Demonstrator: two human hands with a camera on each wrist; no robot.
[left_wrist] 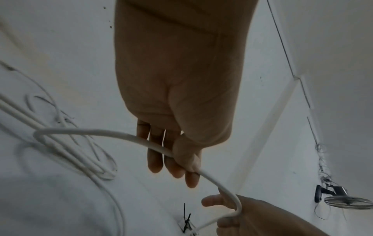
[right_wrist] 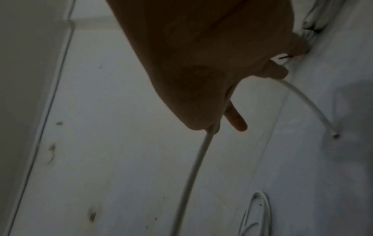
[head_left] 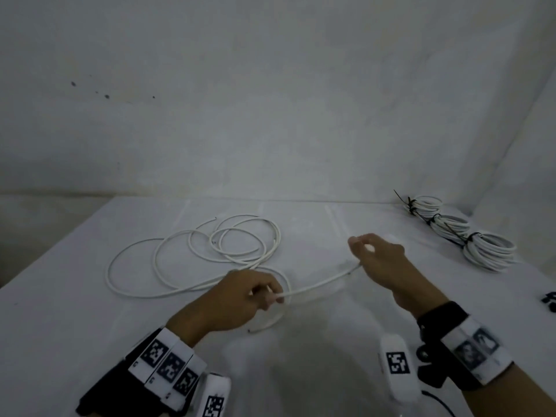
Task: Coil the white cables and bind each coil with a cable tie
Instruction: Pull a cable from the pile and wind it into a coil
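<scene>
A loose white cable (head_left: 319, 284) lies in wide loops on the white table (head_left: 316, 350), left of centre. My left hand (head_left: 272, 296) pinches it between thumb and fingers just above the table, which the left wrist view (left_wrist: 181, 161) confirms. A short stretch runs right to my right hand (head_left: 364, 257), which grips the cable near its free end. In the right wrist view the cable (right_wrist: 193, 167) passes through the curled right hand (right_wrist: 222, 111), and its cut end (right_wrist: 335, 136) sticks out beyond. A second cable end lies below my left hand.
Three white coils (head_left: 490, 251) bound with black cable ties lie in a row at the back right, by the right wall. A dark object (head_left: 550, 302) shows at the right edge. White walls close the back and right. The table's left edge (head_left: 57, 248) runs diagonally.
</scene>
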